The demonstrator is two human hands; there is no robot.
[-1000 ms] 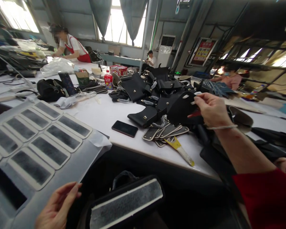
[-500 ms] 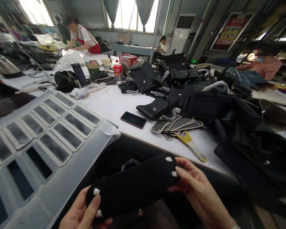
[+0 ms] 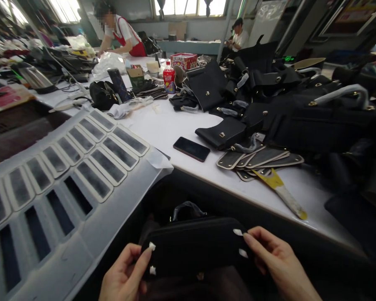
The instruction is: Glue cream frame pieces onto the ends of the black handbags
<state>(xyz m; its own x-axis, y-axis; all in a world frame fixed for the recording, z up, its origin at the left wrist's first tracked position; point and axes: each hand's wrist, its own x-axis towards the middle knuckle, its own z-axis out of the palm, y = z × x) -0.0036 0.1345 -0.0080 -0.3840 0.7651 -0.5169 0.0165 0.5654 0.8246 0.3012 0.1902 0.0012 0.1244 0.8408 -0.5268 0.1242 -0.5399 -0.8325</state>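
Note:
Between my hands is a black handbag (image 3: pixel 194 247), its long flat side facing up, with small white tabs near the corners. A plastic-wrapped handle (image 3: pixel 188 205) shows at its far side, and a small gold-coloured fitting at the near side. My left hand (image 3: pixel 125 271) grips the left end, thumb on top beside a white tab (image 3: pixel 152 246). The opposite end is pinched by my right hand (image 3: pixel 277 259), thumb close to another tab (image 3: pixel 238 232). The bag's lower part is in shadow.
At left, a grey sheet (image 3: pixel 113 213) carries rows of pale-edged dark panels (image 3: pixel 94 179). The white table (image 3: pixel 181 125) holds a phone (image 3: pixel 191 149), stacked trim pieces (image 3: pixel 260 158), a yellow-ended tool (image 3: pixel 282 192) and piled black bags (image 3: pixel 326 121). A person in a red apron (image 3: pixel 125 35) works behind.
The bag has turned from a slant to nearly level, its right end lowered by my right hand. Both hands keep hold. The head view has shifted, so the table things appear further right.

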